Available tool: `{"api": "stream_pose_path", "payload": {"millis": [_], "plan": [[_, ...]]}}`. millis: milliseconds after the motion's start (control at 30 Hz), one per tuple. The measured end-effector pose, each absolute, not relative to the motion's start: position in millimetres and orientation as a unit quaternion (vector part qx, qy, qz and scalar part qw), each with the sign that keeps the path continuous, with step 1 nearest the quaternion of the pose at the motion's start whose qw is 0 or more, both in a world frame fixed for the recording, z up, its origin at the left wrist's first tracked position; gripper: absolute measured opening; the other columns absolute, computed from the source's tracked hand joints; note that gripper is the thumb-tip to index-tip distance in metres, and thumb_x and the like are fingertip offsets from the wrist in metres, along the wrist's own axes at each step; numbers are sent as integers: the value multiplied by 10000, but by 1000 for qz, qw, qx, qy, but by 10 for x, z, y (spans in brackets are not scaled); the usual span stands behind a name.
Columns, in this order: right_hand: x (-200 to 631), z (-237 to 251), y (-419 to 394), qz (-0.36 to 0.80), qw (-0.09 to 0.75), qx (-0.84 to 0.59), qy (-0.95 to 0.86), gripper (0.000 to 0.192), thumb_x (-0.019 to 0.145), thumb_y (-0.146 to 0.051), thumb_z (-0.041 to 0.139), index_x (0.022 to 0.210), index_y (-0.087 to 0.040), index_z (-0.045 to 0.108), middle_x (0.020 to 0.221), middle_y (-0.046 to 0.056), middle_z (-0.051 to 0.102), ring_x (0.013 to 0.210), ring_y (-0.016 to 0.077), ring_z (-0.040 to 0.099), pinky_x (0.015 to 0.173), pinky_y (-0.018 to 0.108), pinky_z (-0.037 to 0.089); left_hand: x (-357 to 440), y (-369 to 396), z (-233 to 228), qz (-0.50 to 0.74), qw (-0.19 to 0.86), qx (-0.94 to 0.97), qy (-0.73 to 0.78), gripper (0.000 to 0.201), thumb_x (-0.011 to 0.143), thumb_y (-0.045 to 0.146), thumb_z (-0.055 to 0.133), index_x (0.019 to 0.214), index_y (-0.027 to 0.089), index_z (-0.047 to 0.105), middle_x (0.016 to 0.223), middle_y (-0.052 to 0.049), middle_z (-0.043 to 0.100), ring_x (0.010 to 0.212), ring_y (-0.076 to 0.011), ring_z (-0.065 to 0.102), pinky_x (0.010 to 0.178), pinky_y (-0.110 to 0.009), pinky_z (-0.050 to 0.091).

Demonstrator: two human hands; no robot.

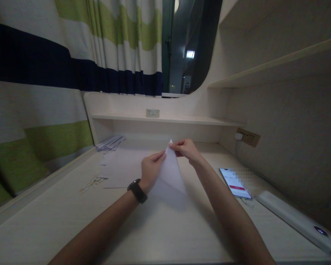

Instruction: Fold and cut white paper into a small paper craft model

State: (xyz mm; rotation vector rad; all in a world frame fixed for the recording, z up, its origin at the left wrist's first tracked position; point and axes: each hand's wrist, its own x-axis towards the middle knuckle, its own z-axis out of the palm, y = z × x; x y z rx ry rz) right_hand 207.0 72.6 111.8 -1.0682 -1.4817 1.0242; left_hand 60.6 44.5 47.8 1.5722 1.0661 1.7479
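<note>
Both forearms stretch over desk (165, 235); my left hand (150, 171) and right hand (188, 150) pinch top of folded white paper (169, 175), held above desk middle; phone (235, 183) near right edge, tape roll (152, 113) on back shelf

Both forearms are bare from the lower frame edge to the wrists; no sleeves are visible. The left hand (150, 171) has a black wristband (137, 191) fitted at the wrist, with a smooth, dark, unmarked strap. The right hand (187, 150) and its wrist carry nothing. No rings or gloves are visible.
</note>
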Motion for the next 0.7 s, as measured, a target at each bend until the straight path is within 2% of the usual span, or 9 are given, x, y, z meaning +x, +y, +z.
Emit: {"api": "stream_pose_path", "payload": {"millis": [167, 300, 433, 600, 700], "plan": [[2021, 1111, 713, 425, 518, -452, -589, 201, 620, -269, 738, 575, -103, 633, 540, 46, 627, 481, 121, 566, 483, 235, 489, 593, 470, 469, 652, 286, 575, 403, 260, 750, 301, 651, 971, 172, 701, 997, -72, 689, 914, -225, 648, 835, -334, 487], [2028, 1109, 708, 436, 480, -461, -606, 213, 651, -279, 723, 580, -100, 633, 552, 57, 633, 482, 123, 572, 471, 223, 483, 597, 452, 507, 658, 297, 560, 405, 251, 730, 277, 670, 950, 160, 707, 985, -82, 691, 904, -224, 650, 841, -335, 482], [2032, 1068, 742, 435, 487, -464, -599, 204, 658, -254, 720, 569, -100, 619, 558, 57, 636, 481, 122, 571, 469, 225, 487, 595, 470, 506, 662, 313, 548, 406, 260, 717, 286, 683, 939, 154, 710, 975, -88, 694, 891, -228, 651, 830, -342, 486], [2015, 1018, 767, 443, 454, -473, -612, 215, 662, -286, 717, 598, -95, 643, 544, 58, 633, 468, 117, 561, 457, 219, 477, 576, 536, 455, 671, 337, 523, 403, 286, 707, 294, 689, 945, 138, 708, 978, -98, 694, 890, -229, 649, 820, -341, 493], [1989, 991, 765, 437, 472, -478, -598, 229, 628, -284, 735, 558, -99, 620, 514, 53, 614, 442, 109, 534, 427, 208, 448, 560, 559, 442, 669, 347, 518, 405, 285, 705, 287, 689, 940, 128, 708, 979, -103, 694, 887, -225, 648, 819, -337, 495]]}}
